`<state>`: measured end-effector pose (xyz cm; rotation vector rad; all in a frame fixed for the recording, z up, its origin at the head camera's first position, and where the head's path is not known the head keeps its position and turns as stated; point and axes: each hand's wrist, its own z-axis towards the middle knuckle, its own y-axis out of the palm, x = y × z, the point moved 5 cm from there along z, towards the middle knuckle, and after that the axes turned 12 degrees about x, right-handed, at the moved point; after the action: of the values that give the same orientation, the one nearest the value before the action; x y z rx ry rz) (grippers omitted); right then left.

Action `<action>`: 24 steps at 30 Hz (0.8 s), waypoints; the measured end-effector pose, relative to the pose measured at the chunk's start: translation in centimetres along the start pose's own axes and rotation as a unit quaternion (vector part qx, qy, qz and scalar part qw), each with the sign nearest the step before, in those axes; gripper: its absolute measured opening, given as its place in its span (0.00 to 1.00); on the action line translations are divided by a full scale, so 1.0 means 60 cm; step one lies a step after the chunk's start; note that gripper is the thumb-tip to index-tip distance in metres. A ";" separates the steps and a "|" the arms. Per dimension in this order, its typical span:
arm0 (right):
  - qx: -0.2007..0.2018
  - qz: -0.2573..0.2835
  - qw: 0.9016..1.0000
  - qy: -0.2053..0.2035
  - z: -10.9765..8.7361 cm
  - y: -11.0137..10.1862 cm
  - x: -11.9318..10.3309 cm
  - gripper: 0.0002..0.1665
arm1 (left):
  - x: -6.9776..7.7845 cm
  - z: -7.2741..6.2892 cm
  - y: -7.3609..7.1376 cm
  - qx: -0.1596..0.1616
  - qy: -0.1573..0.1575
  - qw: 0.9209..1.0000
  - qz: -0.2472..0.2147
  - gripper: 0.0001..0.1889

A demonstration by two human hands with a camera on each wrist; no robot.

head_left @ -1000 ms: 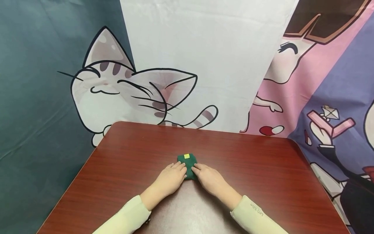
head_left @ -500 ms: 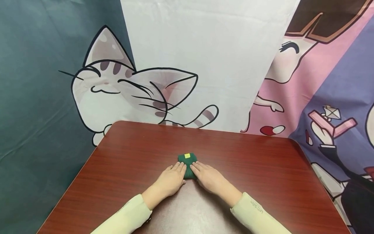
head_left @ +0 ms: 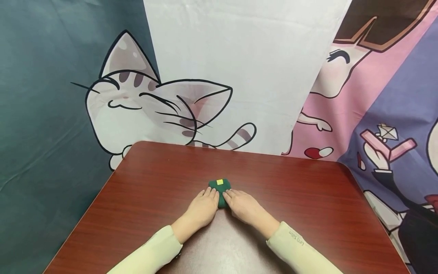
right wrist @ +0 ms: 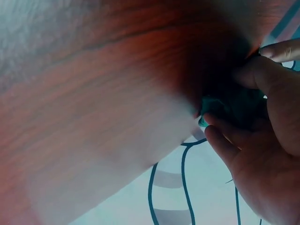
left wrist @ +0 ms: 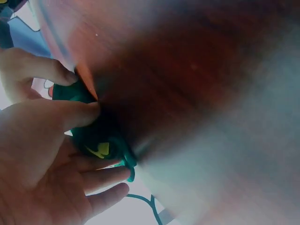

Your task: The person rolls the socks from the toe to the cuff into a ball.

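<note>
A small folded dark green cloth (head_left: 222,186) with a yellow patch (head_left: 219,182) at its far end lies on the table. Its left side is under the fingertips of my left hand (head_left: 202,207). My right hand (head_left: 244,205) presses the opposite side with straight fingers. Seen from the left wrist, the left thumb (left wrist: 82,112) reaches to the near edge of the cloth (left wrist: 75,93), and the other fingers stretch out along its side. In the right wrist view the right hand (right wrist: 267,154) lies against the shaded cloth (right wrist: 234,110). Parts of the cloth are hidden by the fingers.
The reddish-brown wooden table (head_left: 143,190) has rounded far corners. Behind it hangs a printed cloth backdrop (head_left: 246,57) with a cartoon cat and other figures. Pale sleeves (head_left: 154,249) cover both forearms.
Both hands stay at the sides of the green cloth. The fingers have shifted slightly along its edges, and the cloth's near edge looks a little straighter and farther forward.
</note>
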<state>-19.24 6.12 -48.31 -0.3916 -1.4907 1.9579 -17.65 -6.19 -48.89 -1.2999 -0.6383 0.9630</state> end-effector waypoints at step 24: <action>0.097 0.025 0.995 -0.002 -0.002 -0.011 -0.009 0.11 | -0.036 -0.008 0.006 0.000 0.004 0.985 -0.172 0.15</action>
<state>-18.55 5.99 -47.78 -0.3436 -1.2907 2.1217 -18.38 -8.28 -49.03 -1.1457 -0.8264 0.6734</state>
